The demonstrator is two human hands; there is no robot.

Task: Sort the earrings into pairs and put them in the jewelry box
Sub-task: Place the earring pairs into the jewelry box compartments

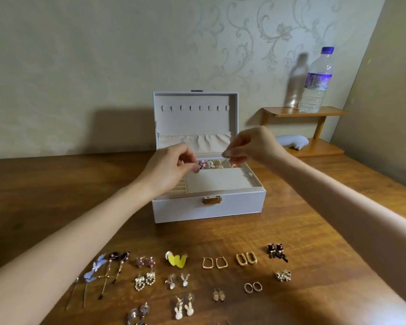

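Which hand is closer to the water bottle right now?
The right hand. It is over the back right of the open jewelry box, below and left of the bottle on the shelf. The left hand is farther left, over the box's left side.

You're looking at a dim, warm-toned scene lit from the front and somewhat right, so the open jewelry box [209, 205] throws a broad soft shadow on the wall [80, 66] at centre left, and the water bottle [315, 83] casts a grey double just to its left. Your wide-angle lens bends the table [291, 231] edge and stretches your forearms at the lower corners. Fine detail is soft: the fingertips [230, 156] over the box and the earrings [211, 262] along the bottom look slightly smeared.
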